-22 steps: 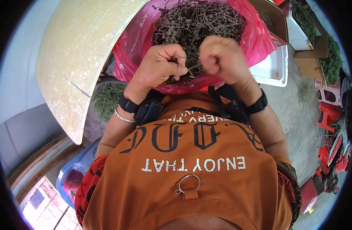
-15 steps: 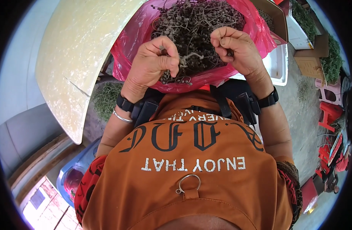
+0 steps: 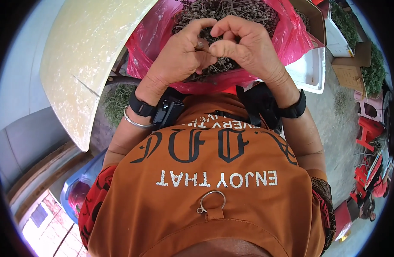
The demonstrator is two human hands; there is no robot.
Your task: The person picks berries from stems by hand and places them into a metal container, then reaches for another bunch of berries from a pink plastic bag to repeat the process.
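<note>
A pink plastic bag lies open in front of me, filled with dried grey-brown stems that bear small round heads. Over its near part both my hands meet. My left hand is closed around a small piece of dried stem, of which only a bit shows between the fingers. My right hand touches the left at the fingertips, its thumb and curled fingers drawn in at the same piece. What exactly sits in the right fingers is hidden.
A pale yellow board rises at the left, with green plant stems on the floor beneath. To the right stand a white foam box, cardboard boxes with greenery, and a red stool. A blue tub is at lower left.
My hands were apart over the bag, each pinching; now they have come together. The right hand moved left to the left hand, and the stem's pale end no longer shows below the fingers.
</note>
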